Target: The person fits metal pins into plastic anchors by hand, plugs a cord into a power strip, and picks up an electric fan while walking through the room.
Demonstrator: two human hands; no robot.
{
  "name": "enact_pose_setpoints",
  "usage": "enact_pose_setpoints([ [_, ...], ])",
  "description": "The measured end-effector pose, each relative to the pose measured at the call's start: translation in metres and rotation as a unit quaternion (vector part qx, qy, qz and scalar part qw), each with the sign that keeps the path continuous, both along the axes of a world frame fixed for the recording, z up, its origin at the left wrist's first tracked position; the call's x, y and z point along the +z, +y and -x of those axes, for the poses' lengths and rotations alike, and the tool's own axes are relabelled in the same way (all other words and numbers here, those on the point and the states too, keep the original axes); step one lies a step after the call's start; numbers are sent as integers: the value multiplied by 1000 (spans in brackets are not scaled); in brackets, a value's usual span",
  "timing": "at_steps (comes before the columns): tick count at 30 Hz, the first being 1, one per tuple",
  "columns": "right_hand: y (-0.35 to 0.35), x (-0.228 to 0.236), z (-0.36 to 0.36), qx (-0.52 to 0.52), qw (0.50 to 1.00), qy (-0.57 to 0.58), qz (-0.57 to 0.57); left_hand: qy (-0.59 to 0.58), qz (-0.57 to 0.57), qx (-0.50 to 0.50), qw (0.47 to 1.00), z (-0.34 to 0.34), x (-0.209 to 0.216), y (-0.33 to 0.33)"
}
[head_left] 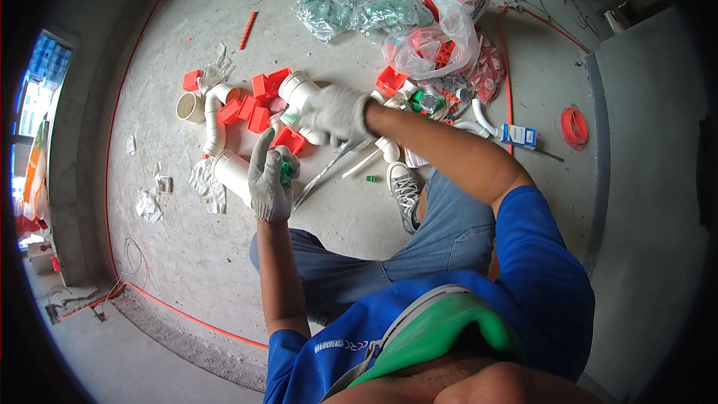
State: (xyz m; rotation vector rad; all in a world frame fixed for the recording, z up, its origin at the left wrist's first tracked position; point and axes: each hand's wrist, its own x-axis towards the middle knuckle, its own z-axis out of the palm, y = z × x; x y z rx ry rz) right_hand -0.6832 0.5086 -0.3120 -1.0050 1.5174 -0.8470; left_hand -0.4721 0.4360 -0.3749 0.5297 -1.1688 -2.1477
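Left of the frame's centre, the left hand (271,181) grips green pieces (286,173); the right hand (334,114) is blurred, its hold unclear. Work looks unfinished: red boxes (259,120) and white pipes (232,173) lie loose on the floor (176,254).

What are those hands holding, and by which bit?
The left grip curls around a small green thing; which part is held can't be told. The right grip is too blurred to tell if it holds anything.
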Motion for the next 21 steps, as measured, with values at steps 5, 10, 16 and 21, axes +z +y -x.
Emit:
enact_pose_setpoints([
  [5,87,-19,111,-279,958,-28,66,34,20,-139,989,16,43,31],
  [10,288,-177,135,-568,801,-186,25,278,24,-585,762,37,111,88],
  [16,467,-340,-61,-284,879,204,-323,386,-73,-598,698,84,132,124],
  [21,398,-264,164,-716,630,-298,-27,346,-66,-630,692,114,123,144],
])
